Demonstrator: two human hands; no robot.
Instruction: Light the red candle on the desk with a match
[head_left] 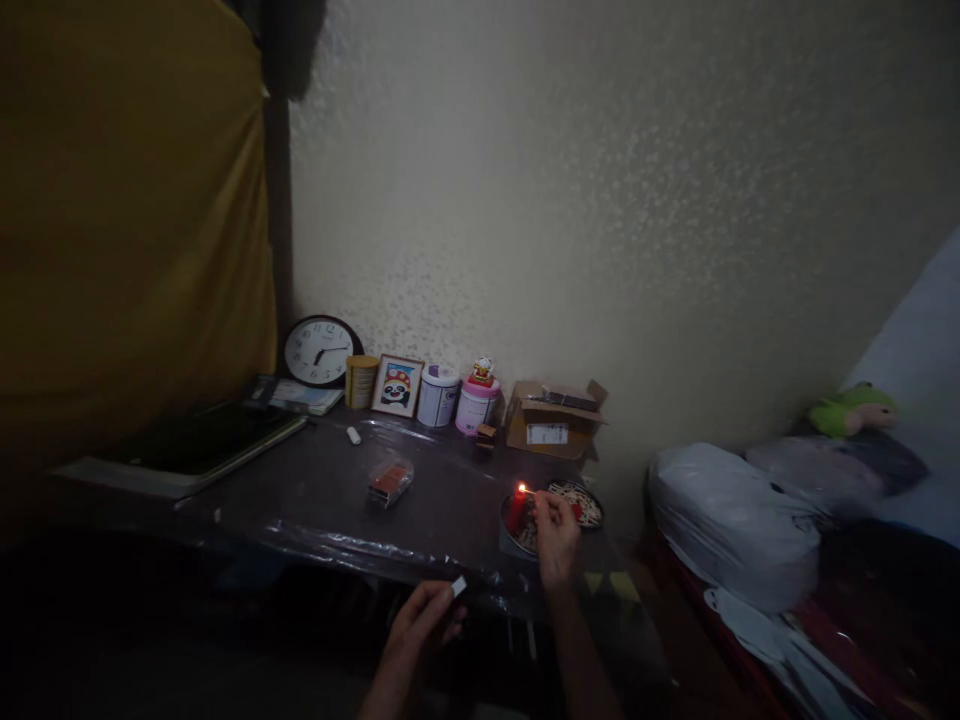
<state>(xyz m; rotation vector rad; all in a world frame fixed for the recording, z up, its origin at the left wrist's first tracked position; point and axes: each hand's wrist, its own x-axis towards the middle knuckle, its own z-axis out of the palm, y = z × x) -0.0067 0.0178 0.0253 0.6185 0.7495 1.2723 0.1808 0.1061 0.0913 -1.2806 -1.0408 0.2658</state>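
Observation:
My right hand (556, 540) pinches a thin matchstick (530, 491) whose tip meets a small bright flame at the top of a red candle (516, 510). The candle stands upright in a round dark dish (506, 535), partly hidden by my fingers. Just behind the hand is a second round dish (600, 513) full of pale sticks, with something red in it. Nearer to me, below the table's front edge in view, my left hand (420, 622) grips a small white box-like piece (459, 587); most of it is covered by the fingers.
On the dark, plastic-covered table (315, 490) lies a wrapped reddish-brown packet (391, 481). Along the wall stand a clock (321, 352), a picture frame (397, 386), tins (438, 396) and a cardboard box (555, 418). Stuffed bags (731, 520) are piled at the right. The room is dim.

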